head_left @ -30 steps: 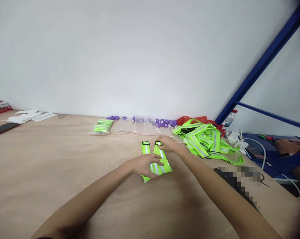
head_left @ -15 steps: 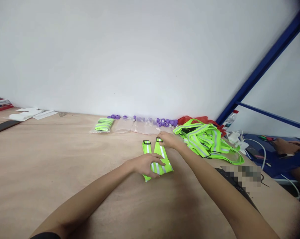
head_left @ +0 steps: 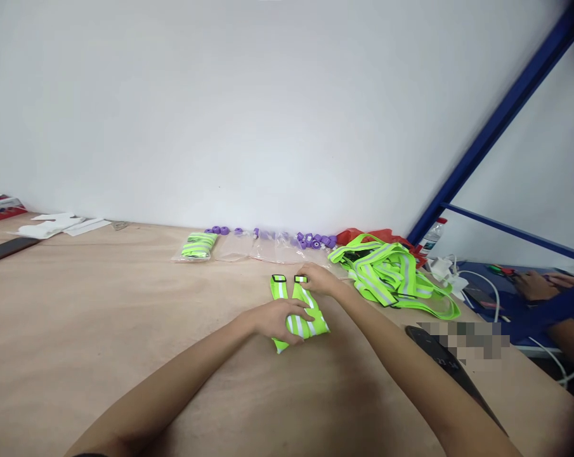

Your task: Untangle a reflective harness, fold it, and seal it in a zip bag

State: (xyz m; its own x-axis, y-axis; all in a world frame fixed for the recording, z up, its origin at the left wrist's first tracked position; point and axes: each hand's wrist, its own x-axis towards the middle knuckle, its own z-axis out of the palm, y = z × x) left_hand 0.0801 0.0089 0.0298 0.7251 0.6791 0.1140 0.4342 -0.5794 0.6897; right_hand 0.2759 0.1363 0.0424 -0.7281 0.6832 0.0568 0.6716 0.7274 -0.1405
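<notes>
A folded neon-green reflective strap harness (head_left: 310,325) with silvery stripes lies on the wooden table in front of me. My left hand (head_left: 283,319) is over its folded body, thumb and fingers gripping it from the left. Two strap ends with black buckles point away from me. At the right-hand buckle (head_left: 300,278), my right hand (head_left: 316,279) pinches the strap end from the right; some of its fingertips are hidden. The left-hand buckle (head_left: 279,278) lies beside it, untouched.
A loose pile of green reflective straps (head_left: 391,273) lies to the right, near a red bag (head_left: 363,236). Behind are clear plastic bags (head_left: 277,249), a bagged strap bundle (head_left: 197,246) and purple rolls (head_left: 315,241). A phone (head_left: 446,362) lies right; another person's hands (head_left: 536,285) work beyond the blue frame.
My right hand has drawn the right-hand buckle slightly toward me, nearly level with the left one. My left hand keeps its grip on the folded harness. The view has shifted slightly.
</notes>
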